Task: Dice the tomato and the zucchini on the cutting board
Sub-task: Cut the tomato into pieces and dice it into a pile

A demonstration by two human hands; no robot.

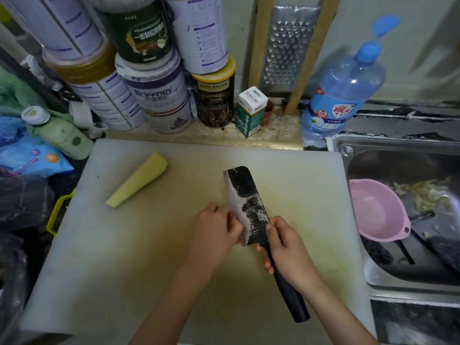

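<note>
Pale wedge of zucchini [138, 180] flat on the white cutting board [124, 245], up and well to the left of the left grip [214, 230], touching neither grip. Between the two grips, a cleaver [245, 202] with a scratched dark blade, tilted, tip pointing away from the person. Right grip [283, 247] wrapped round the black handle just below the blade, thumb up against the blade's heel. Left grip curled and pinching the blade's pale cutting edge near the heel, thumb on the near face, fingers hidden behind. To the right of the right grip, off the board, a steel sink [398, 145] with a pink bowl [373, 210] inside. Beyond both grips, on the speckled surface [273, 130] along the wall: a blue bottle [343, 95] far right, a metal grater [286, 46] propped upright, a small green-and-white carton [251, 110], stacked tins [159, 100]. Far left of the left grip, a pale green bottle [59, 133] on its side.
</note>
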